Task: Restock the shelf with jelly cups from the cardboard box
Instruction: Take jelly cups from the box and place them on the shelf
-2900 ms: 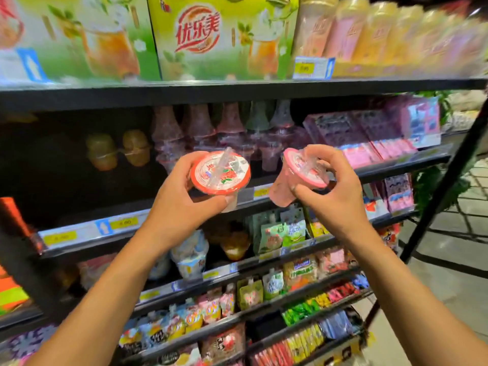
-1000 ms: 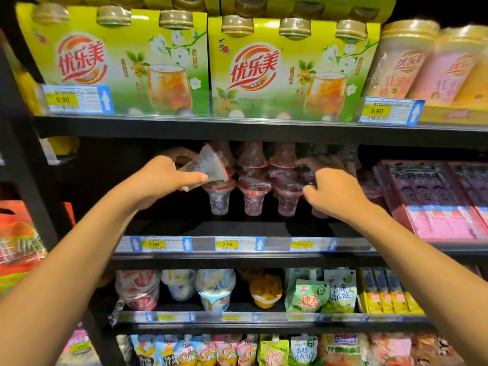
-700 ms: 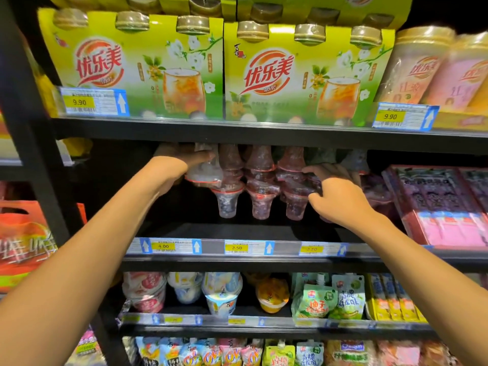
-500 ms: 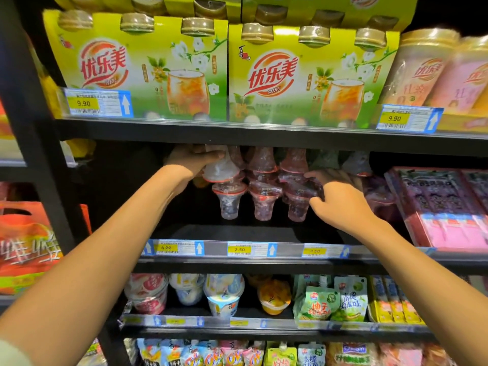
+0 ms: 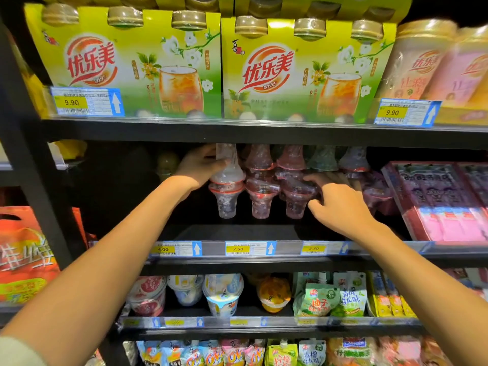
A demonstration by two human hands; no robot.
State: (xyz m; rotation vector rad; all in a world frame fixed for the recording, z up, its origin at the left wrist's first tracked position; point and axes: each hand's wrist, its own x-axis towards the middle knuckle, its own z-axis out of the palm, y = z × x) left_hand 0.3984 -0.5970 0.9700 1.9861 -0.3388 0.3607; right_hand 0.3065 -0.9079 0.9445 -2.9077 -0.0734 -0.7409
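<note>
Clear cone-shaped jelly cups (image 5: 261, 191) with red rims stand stacked rim to rim in a row on the dark middle shelf (image 5: 237, 231). My left hand (image 5: 200, 165) grips an upside-down jelly cup (image 5: 228, 165) on top of the leftmost stack, just under the shelf above. My right hand (image 5: 335, 202) reaches into the row further right, its fingers curled round a jelly cup (image 5: 297, 190) in the third stack. The cardboard box is out of view.
The black shelf above (image 5: 264, 130) leaves little headroom over the stacks. Green drink multipacks (image 5: 137, 64) stand on it. Pink flat boxes (image 5: 443, 202) fill the shelf's right end. A black upright (image 5: 34, 154) stands at left. Price tags (image 5: 249, 248) line the shelf front. Cups and pouches fill the lower shelves.
My left hand has lifted its cup and turned it upside down onto the leftmost stack. My right hand has stayed among the stacks on the right.
</note>
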